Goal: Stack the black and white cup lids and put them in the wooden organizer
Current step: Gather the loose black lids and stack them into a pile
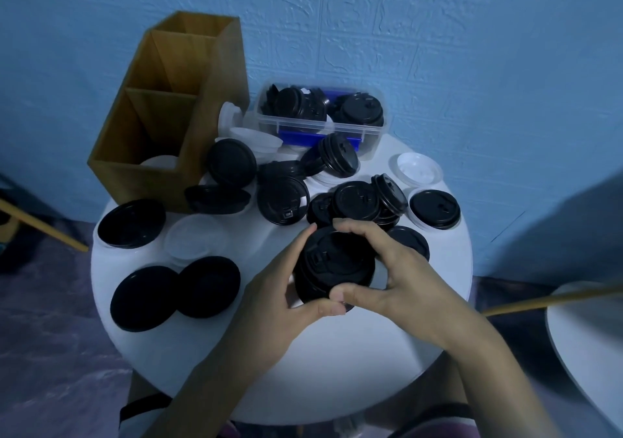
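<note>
Black lid stack (333, 265) top-up, between both hands

We find the wooden organizer (161, 127) at the back left of the table (320, 370), the plastic bin (303, 124) to its right, loose lids (283, 201) scattered before both, 2 lids (145, 297) touching at front left, and a lid stack (333, 262) at front centre.

The left hand (269, 299) and right hand (397, 269) cover the near rim of the stack of black lids (332, 262), so its count cannot be told. The wooden organizer (135, 171) hides most of a white lid (158, 162) behind its front wall. Lids in the clear plastic box (337, 127) blur together. The right edge cuts off a white round surface (586, 329).
</note>
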Motion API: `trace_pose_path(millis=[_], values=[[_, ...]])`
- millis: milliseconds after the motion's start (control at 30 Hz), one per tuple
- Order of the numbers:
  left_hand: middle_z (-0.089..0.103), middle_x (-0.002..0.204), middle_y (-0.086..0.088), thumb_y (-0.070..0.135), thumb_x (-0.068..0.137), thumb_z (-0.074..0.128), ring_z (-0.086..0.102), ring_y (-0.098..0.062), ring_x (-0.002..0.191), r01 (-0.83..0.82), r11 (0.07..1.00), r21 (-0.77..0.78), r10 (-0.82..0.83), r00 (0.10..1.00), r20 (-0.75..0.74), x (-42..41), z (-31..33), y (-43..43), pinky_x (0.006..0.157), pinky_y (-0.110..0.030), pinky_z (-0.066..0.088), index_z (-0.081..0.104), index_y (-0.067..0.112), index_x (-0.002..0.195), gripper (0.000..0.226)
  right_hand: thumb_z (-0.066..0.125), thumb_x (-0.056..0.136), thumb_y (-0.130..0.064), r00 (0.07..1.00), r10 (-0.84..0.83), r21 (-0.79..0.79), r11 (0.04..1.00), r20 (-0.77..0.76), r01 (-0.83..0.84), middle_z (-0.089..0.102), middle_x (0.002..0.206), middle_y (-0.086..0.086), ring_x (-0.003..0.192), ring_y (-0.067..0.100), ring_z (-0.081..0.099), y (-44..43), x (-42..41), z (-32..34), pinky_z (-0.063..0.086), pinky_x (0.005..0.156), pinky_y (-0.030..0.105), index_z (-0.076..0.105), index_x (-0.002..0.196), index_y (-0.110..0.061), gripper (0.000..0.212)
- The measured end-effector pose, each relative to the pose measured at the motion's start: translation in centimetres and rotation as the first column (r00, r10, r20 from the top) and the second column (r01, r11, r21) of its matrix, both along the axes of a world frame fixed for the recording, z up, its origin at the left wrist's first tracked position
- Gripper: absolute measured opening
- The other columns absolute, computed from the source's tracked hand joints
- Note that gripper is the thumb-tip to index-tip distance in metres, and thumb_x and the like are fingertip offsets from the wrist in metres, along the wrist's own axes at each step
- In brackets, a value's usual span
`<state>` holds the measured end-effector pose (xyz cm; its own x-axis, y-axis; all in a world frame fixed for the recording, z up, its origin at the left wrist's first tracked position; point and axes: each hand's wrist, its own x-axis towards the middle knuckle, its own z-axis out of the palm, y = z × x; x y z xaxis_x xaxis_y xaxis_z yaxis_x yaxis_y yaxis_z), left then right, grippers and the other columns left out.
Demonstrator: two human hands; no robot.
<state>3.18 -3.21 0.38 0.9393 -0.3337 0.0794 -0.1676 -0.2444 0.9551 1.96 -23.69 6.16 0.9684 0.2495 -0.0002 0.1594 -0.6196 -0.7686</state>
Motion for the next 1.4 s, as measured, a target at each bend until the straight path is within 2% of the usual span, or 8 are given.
trace_pose_path(millis=[67,200,333,533,700,867,1167,1400], values=[[0.062,0.135,0.018,0.021,0.073,0.091,0.058,-0.003,0.126,0.001,1.0,0.004,-0.001,1.0,0.013,0.0,0.1,0.0,0.104,-0.033,0.051,0.036,0.046,0.151,0.099,0.079,0.067,-0.058,1.0,-0.01,0.074,0.997,-0.008,0.01,0.057,0.129,-0.032,0.128,-0.002,0.051,0.0,0.0,-0.4,0.043,0.111,0.035,0.044,0.135,-0.056,0.077],[0.058,0.14,0.017,0.027,0.075,0.089,0.055,-0.002,0.13,0.027,1.0,0.011,-0.027,0.999,0.017,-0.1,0.3,0.2,0.104,-0.031,0.052,0.034,0.044,0.153,0.098,0.082,0.071,-0.049,1.0,-0.021,0.274,0.961,-0.011,0.023,0.049,0.146,-0.027,0.14,0.001,0.043,0.2,-0.4,-1.8,0.036,0.119,0.041,0.046,0.144,-0.045,0.081],[0.05,0.15,0.015,0.046,0.085,0.072,0.048,-0.007,0.139,0.067,0.997,0.029,-0.069,0.997,0.042,0.0,0.3,0.6,0.112,-0.042,0.045,0.027,0.045,0.156,0.084,0.082,0.075,-0.045,0.999,-0.021,0.371,0.928,-0.038,0.034,0.053,0.144,-0.022,0.139,0.004,0.046,0.1,-0.6,-3.0,0.036,0.117,0.036,0.039,0.151,-0.04,0.087],[0.045,0.154,0.019,0.051,0.094,0.057,0.041,-0.005,0.143,0.082,0.995,0.059,-0.085,0.995,0.05,0.0,0.3,0.9,0.116,-0.047,0.038,0.024,0.046,0.156,0.07,0.074,0.087,-0.033,0.995,0.055,0.462,0.887,-0.087,-0.008,0.053,0.147,-0.013,0.14,0.011,0.048,-0.1,-0.7,-3.9,0.041,0.114,0.03,0.033,0.155,-0.032,0.079],[0.045,0.154,0.018,0.052,0.094,0.057,0.041,-0.006,0.144,0.114,0.992,0.055,-0.116,0.993,0.035,0.1,0.3,1.1,0.117,-0.047,0.036,0.025,0.047,0.156,0.07,0.076,0.085,-0.046,0.995,0.067,0.475,0.88,-0.076,-0.022,0.051,0.15,-0.009,0.142,0.015,0.045,-0.4,-0.5,-4.1,0.039,0.115,0.036,0.033,0.155,-0.034,0.083],[0.045,0.154,0.018,0.052,0.094,0.058,0.04,-0.006,0.144,0.135,0.99,0.048,-0.136,0.99,0.022,0.2,0.3,1.1,0.118,-0.047,0.035,0.024,0.046,0.156,0.07,0.074,0.086,-0.029,0.993,0.076,0.498,0.867,-0.087,-0.023,0.055,0.147,-0.009,0.138,0.015,0.049,-0.4,-0.4,-4.4,0.043,0.112,0.03,0.034,0.154,-0.031,0.079],[0.045,0.153,0.021,0.052,0.093,0.059,0.041,-0.003,0.143,0.139,0.988,0.067,-0.141,0.99,0.025,0.1,0.2,1.3,0.117,-0.046,0.036,0.024,0.052,0.153,0.07,0.075,0.086,-0.026,0.989,0.103,0.524,0.851,-0.108,-0.031,0.054,0.147,-0.01,0.139,0.015,0.049,-0.6,-0.4,-4.7,0.043,0.111,0.028,0.032,0.154,-0.032,0.081],[0.046,0.153,0.019,0.05,0.094,0.059,0.042,-0.005,0.143,0.134,0.987,0.093,-0.138,0.99,0.039,0.4,0.2,1.3,0.116,-0.046,0.038,0.026,0.047,0.154,0.069,0.073,0.088,-0.025,0.989,0.101,0.495,0.868,-0.105,-0.036,0.055,0.146,-0.012,0.139,0.013,0.049,-0.7,-0.2,-4.8,0.042,0.112,0.029,0.032,0.153,-0.033,0.078]])
